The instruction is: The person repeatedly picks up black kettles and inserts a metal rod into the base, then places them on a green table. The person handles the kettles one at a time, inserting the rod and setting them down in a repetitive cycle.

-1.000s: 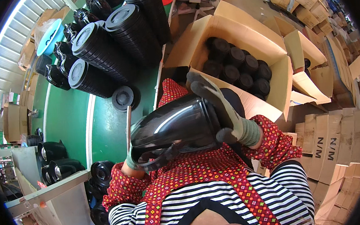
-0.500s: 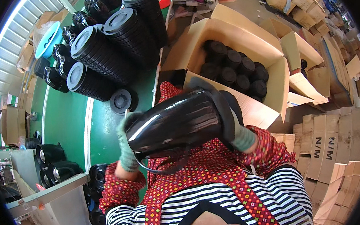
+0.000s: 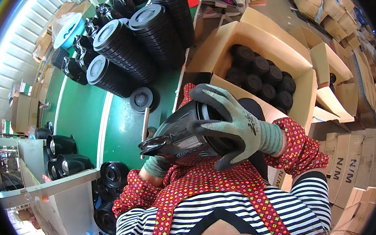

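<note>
A glossy black jug [image 3: 178,129] lies tilted in front of my chest, its spouted rim toward the left and its round base end toward the right. My right hand [image 3: 241,124], in a green and black work glove, is closed round the base end with its fingers wide over it. Under the rim end is my left hand [image 3: 157,165], gloved alike and closed on the jug from below, its fingers mostly hidden. A thin brownish stick [image 3: 145,127] stands just beyond the rim; I cannot tell whether anything holds it. A round black lid-like disc [image 3: 142,99] lies on the green table [image 3: 120,123].
Stacks of black round parts [image 3: 118,48] and several glossy black jugs [image 3: 87,54] stand at the table's far side, near a blue basin [image 3: 70,31]. An open carton [image 3: 302,80] of black pieces is at the right. More black jug bodies [image 3: 74,164] sit at the left.
The jug has turned, so its spout now shows at the left and its handle is no longer visible. My right hand has rolled over, showing its glove's back. The view has shifted slightly.
</note>
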Demonstrator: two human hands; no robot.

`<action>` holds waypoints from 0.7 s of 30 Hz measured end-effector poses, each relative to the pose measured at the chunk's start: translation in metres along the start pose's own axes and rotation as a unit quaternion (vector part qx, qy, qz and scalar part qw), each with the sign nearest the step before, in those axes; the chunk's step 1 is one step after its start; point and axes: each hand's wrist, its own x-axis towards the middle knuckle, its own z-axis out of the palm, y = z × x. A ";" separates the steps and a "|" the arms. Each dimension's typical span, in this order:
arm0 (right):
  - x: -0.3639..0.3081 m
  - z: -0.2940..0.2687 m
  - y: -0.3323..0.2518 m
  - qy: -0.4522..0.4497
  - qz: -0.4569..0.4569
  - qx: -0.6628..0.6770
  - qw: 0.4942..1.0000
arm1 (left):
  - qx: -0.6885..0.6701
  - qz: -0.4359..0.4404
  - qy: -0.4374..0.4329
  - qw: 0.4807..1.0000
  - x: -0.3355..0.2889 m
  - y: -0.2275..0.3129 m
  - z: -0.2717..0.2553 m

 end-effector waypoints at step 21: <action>-0.082 0.080 0.045 0.134 0.374 0.211 0.893 | 0.628 0.174 0.012 0.759 0.006 0.125 0.118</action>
